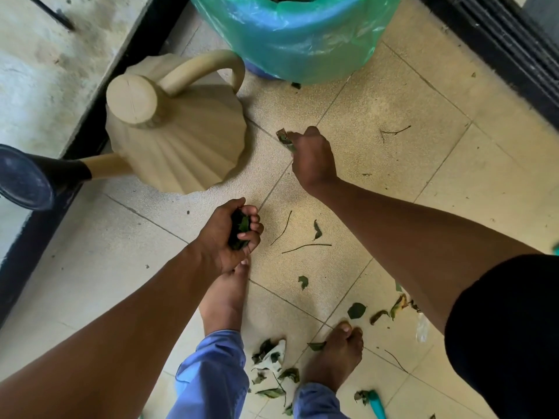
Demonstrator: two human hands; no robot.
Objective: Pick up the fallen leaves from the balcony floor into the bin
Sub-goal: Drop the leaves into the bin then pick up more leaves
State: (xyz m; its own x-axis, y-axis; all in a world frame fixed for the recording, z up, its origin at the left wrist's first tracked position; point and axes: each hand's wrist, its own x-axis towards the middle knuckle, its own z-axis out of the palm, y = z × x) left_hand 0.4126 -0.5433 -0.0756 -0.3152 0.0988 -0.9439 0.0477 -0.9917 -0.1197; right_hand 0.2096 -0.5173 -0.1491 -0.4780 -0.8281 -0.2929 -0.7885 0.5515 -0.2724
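My left hand (230, 234) is curled around a bunch of dark green leaves (240, 229), held above the tiles near my left foot. My right hand (311, 158) reaches further out and pinches a green leaf (284, 139) just above the floor. The bin (302, 40), lined with a green plastic bag, stands at the top with leaves inside it. Several loose leaves lie on the beige tiles: one (317, 229) between my arms, one (357, 309) near my right foot, and a cluster (272, 370) between my feet. Thin stems (305, 247) lie among them.
A beige ribbed watering can (181, 131) stands left of my right hand, its spout (27, 176) pointing left over the black ledge. My bare feet (335, 355) stand on the tiles. A teal handle (378, 403) lies at the bottom. A dark door track runs along the upper right.
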